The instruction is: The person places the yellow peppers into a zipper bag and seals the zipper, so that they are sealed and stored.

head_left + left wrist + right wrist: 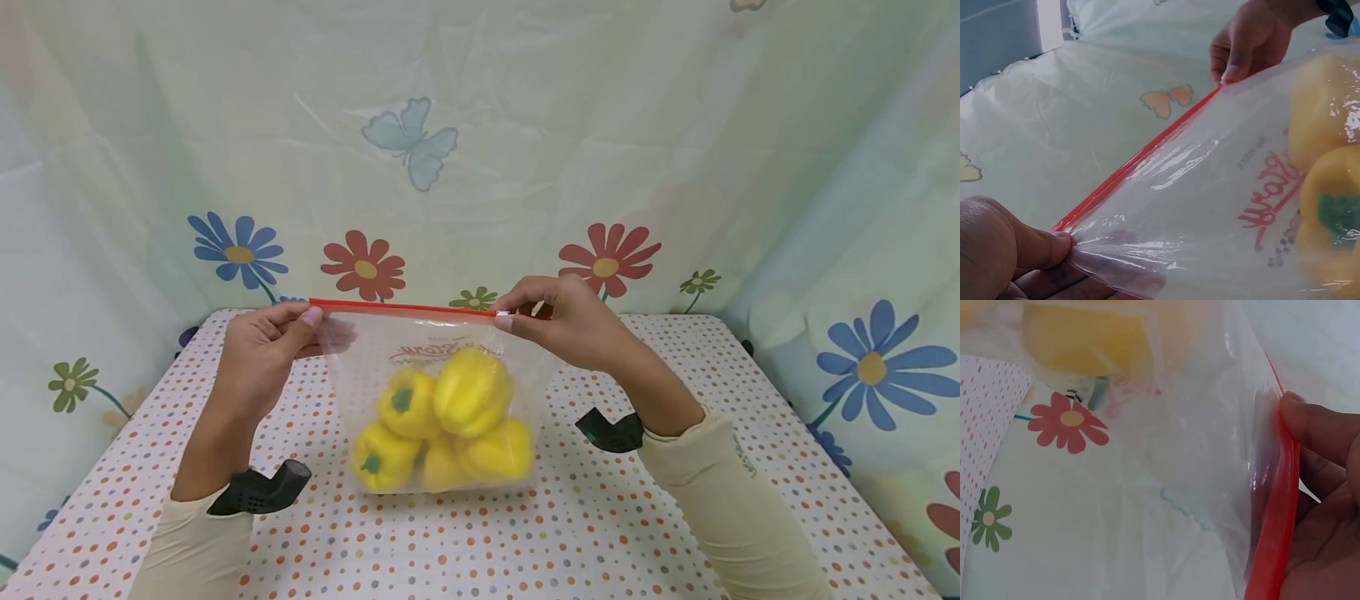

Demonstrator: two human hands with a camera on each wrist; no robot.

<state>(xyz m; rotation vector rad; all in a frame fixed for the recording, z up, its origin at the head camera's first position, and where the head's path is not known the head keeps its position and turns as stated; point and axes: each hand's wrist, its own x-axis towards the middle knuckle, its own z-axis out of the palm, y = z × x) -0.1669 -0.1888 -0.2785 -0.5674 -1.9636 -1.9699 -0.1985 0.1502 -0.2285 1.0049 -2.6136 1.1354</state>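
A clear zip bag (360, 358) with a red zip strip (405, 307) hangs upright over the table, faint red lettering on its front. Inside lie several yellow bell peppers (474, 392), two showing green stems. With thumb and fingers, my left hand (262, 350) pinches the bag's top left corner; the left wrist view shows the plastic bunched at the thumb (1054, 247). My right hand (570, 321) pinches the red strip toward its right end, at a small white slider (502, 314). In the right wrist view the right thumb (1316, 428) presses on the strip.
The table (420, 550) has a dotted cover. Behind it and at both sides hangs a pale curtain (525, 150) printed with flowers and a butterfly. A black device (258, 487) sits on the left wrist and another black device (611, 432) on the right.
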